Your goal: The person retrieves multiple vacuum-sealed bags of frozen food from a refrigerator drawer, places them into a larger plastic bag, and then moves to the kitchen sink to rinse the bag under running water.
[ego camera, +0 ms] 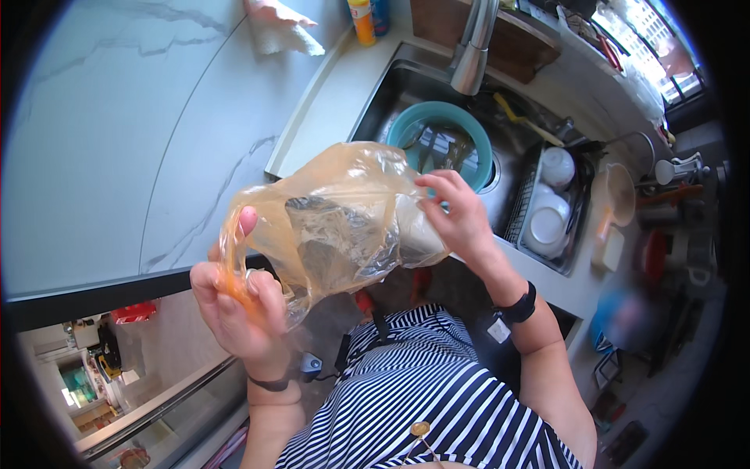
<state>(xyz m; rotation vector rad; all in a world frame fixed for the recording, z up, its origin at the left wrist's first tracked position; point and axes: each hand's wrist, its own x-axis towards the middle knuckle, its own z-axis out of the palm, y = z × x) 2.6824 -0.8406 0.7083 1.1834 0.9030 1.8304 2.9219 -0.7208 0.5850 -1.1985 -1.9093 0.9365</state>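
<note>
A thin, translucent orange plastic bag (340, 193) is stretched out between my hands, in front of the sink. My left hand (243, 305) grips its gathered end, with the plastic bunched around the fingers. At the other end, my right hand (454, 211) pinches the bag's edge between thumb and fingers. The plastic is crumpled, and grey and white patches show through it; I cannot tell whether something lies inside. Just beyond the bag, a turquoise basin (483, 129) stands in the sink with water and dark, blurry items in it.
A steel faucet (471, 64) hangs over the metal sink (375, 111). White bowls (548, 217) sit in a dish rack on the right. An orange bottle (362, 23) and a cloth (281, 29) are at the back. Marble-patterned panels (117, 146) fill the left side.
</note>
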